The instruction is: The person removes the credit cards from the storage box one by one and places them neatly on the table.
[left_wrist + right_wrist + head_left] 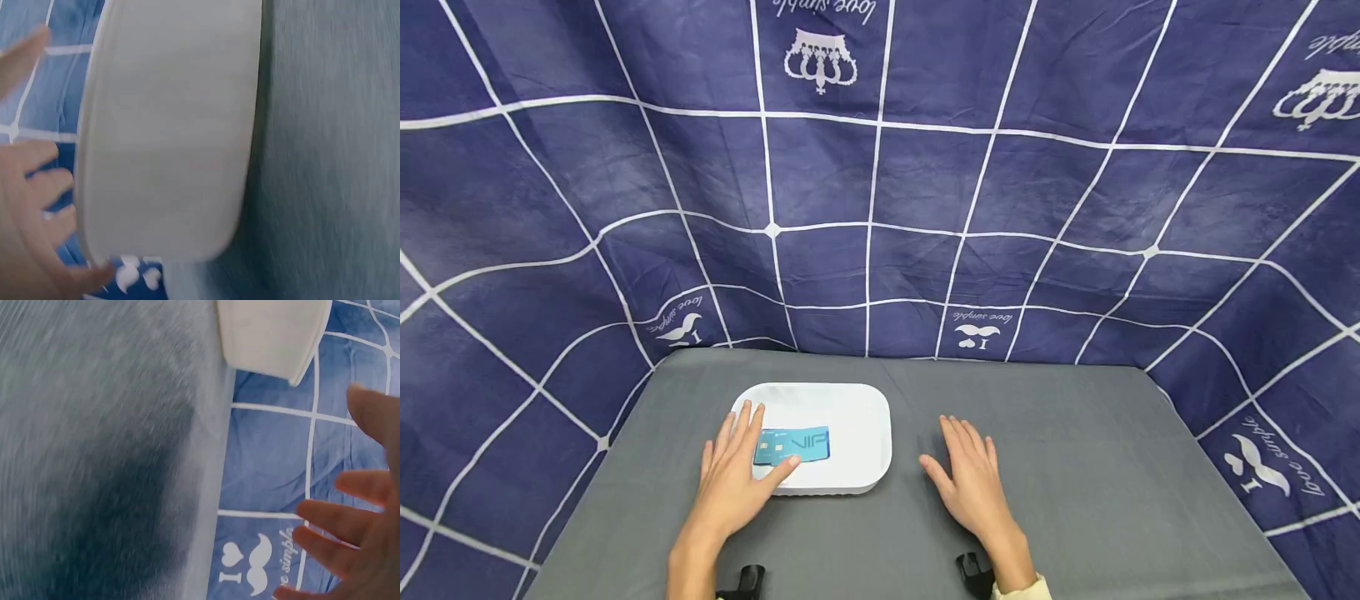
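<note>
I locate the blue cards (811, 444) overlapping inside the white tray (861, 429), left of its centre; I judge that the tray's walls serve to confine them. The tray rests on the grey tabletop (1090, 467). At the left hand (733, 483), over the tray's left end, the grip is spread wide and holds nothing; contact cannot be confirmed. At the right hand (976, 487), apart from the tray, the grip is relaxed, fingers extended, holding nothing.

Bare hands (972, 482), two black wrist brackets (976, 577), a pale cream right sleeve (1024, 590).
</note>
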Motion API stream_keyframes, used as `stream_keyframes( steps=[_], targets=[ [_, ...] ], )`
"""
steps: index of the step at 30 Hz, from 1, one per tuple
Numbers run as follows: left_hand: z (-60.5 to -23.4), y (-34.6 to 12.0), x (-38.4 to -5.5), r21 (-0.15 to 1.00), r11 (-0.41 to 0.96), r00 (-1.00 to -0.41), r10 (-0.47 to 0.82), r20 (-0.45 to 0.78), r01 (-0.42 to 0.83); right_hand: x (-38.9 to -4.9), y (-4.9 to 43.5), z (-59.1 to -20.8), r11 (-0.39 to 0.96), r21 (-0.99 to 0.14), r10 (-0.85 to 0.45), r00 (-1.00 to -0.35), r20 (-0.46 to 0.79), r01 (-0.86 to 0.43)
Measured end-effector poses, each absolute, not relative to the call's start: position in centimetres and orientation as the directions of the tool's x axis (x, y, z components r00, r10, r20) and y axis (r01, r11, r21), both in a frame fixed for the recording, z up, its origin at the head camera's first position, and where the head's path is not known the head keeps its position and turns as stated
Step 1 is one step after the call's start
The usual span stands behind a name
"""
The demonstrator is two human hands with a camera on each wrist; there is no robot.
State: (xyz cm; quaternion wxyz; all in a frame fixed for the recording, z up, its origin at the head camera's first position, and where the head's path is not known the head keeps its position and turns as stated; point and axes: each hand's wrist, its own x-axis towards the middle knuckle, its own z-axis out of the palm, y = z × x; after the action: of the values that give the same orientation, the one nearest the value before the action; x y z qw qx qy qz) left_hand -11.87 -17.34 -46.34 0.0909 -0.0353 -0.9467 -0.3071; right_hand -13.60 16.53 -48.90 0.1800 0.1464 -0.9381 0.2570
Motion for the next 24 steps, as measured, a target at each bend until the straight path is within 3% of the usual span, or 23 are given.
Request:
stream_keyframes(
  steps=[5, 10, 24],
  targets=[
    [-47.3, -19.2, -12.1, 0.716, 0.679, -0.979, 0.021, 0.204, 0.164, -13.9, 16.0, -48.2, 0.716, -0.529, -0.123, -0.829, 0.546, -0.455],
    [-48.0, -19.9, -12.0, 0.769, 0.621, -0.983, 0.021, 0.182, 0.156, -14.2, 14.5, -47.2, 0.607, -0.592, -0.114, -0.795, 0.596, -0.531],
    [-48.0, -20.2, -12.5, 0.760, 0.647, -0.997, -0.005, 0.080, 0.057, -18.5, 7.4, -45.3, 0.424, -0.703, -0.304, -0.821, 0.484, -0.571]
  ],
)
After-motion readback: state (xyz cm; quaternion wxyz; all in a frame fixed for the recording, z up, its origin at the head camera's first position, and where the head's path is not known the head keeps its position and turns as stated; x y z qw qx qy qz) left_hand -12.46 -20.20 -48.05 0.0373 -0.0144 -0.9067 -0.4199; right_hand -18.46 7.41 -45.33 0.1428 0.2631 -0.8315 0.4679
